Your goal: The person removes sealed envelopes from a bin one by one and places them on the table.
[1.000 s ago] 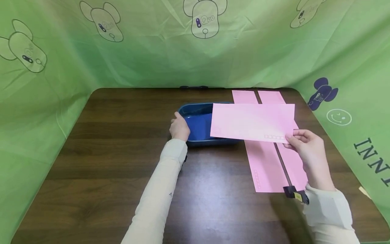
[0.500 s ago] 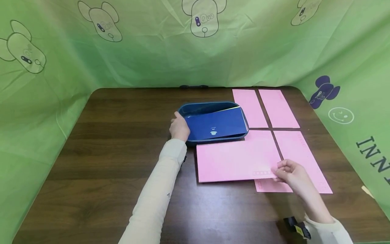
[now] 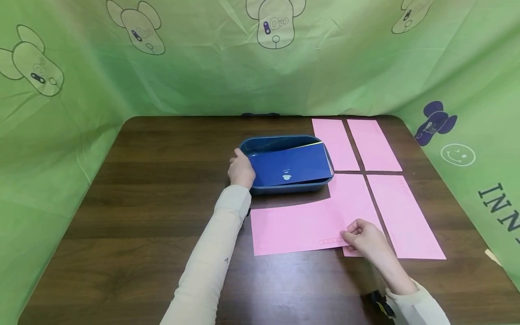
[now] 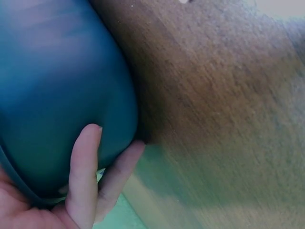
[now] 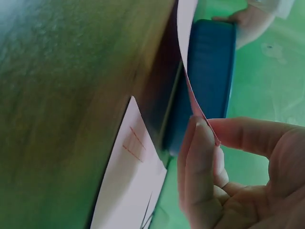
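Observation:
My left hand (image 3: pixel 241 170) grips the left end of a dark blue plastic bin (image 3: pixel 290 188); its fingers (image 4: pixel 83 176) lie along the outer wall in the left wrist view. Inside the bin, a flat blue envelope or folder (image 3: pixel 288 164) with a small white mark rests at a slant. My right hand (image 3: pixel 367 241) pinches a pink envelope (image 3: pixel 292 228) by its near right corner, thumb against fingertips. This envelope lies sideways in front of the bin, overlapping a pink envelope beneath. In the right wrist view, the held envelope (image 5: pixel 187 43) appears edge-on and slightly bent.
To the bin's right, several pink envelopes (image 3: pixel 383 146) lie in two rows on the brown wooden table (image 3: pixel 134 216). A green printed cloth (image 3: pixel 203 67) encloses the back and sides. A dark object (image 3: pixel 260 114) sits at the table's far edge.
The right hand has brought the pink envelope from over the bin's right half down toward the near side and left. The bin and the left hand on it have stayed put.

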